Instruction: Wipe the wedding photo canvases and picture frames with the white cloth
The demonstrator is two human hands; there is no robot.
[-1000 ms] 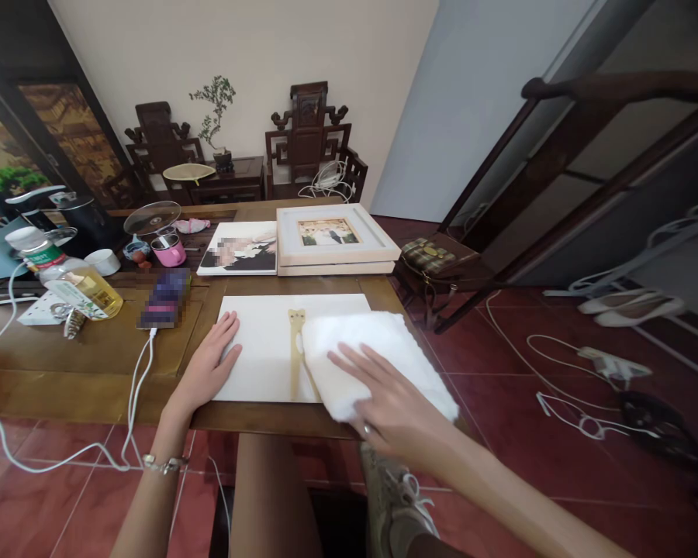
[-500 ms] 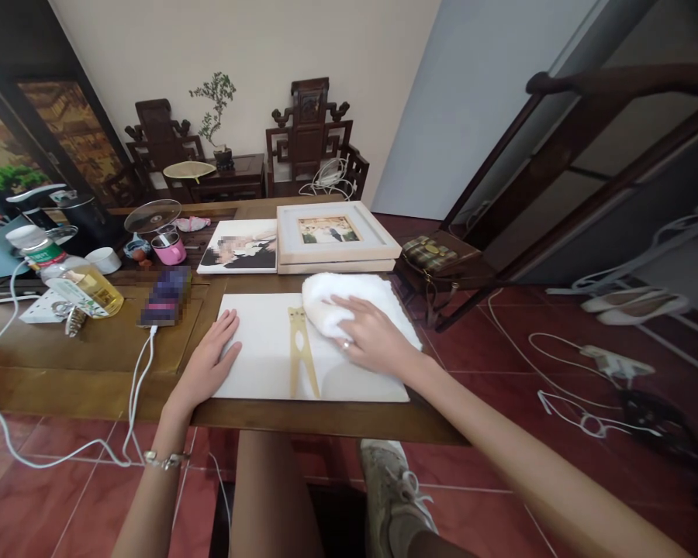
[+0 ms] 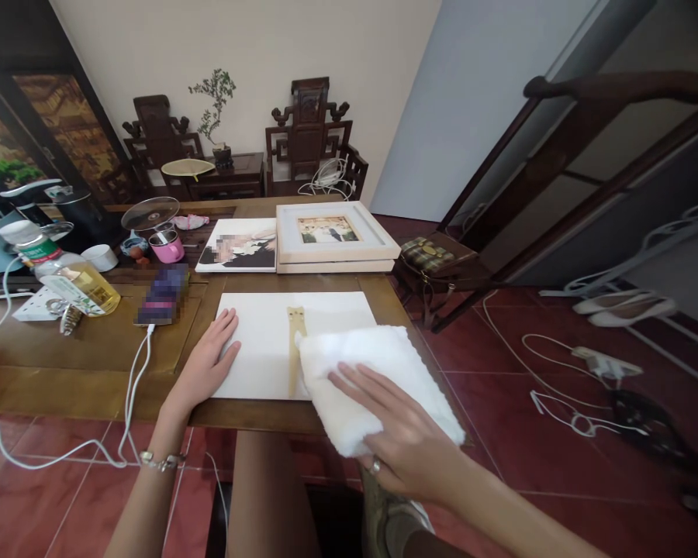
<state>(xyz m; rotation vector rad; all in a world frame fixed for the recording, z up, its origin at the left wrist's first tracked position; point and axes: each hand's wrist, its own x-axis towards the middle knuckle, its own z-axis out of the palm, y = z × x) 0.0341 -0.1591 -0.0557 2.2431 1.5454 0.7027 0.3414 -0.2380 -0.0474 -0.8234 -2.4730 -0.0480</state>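
Right hand (image 3: 399,434): closed on a fluffy white cloth (image 3: 378,349), the longer fingers laid over its top and the lower ones bent at a near fold; the thumb's position cannot be told. The cloth extends ahead of and to either side of this grip, covering the right part of a white board (image 3: 256,349) and overhanging the table's (image 3: 256,415) front edge. Left hand (image 3: 209,360): flat and unclenched, fingers together, thumb apart, resting on the board's left edge. Between the hands, a yellow-beige forked figure (image 3: 294,333) lies partly under the cloth. Beyond both grips: a framed picture (image 3: 337,232); left of the left hand, a phone (image 3: 163,298).
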